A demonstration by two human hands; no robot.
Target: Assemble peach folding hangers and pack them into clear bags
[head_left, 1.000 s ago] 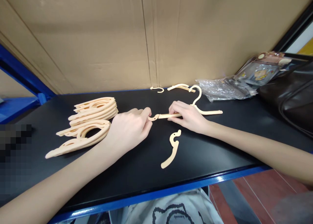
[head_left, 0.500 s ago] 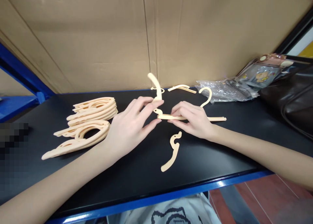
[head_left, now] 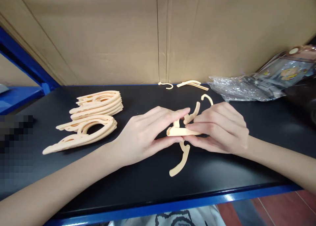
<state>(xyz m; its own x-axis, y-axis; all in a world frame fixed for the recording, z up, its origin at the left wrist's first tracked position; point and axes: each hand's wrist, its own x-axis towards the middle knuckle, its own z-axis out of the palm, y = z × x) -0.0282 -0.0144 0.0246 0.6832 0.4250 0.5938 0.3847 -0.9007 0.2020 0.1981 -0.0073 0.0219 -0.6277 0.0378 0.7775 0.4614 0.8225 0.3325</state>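
Black tabletop, slim pale cream hanger, curved hook, pinched in the grip of left hand and right hand

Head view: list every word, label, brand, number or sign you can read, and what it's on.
No text reads clearly.
Pale fabric at the bottom: small lettering beside a thick black outline print, too small to read.
Clear plastic package at right: coloured print, too blurred to tell any words.
Held hanger piece: no lettering shows.
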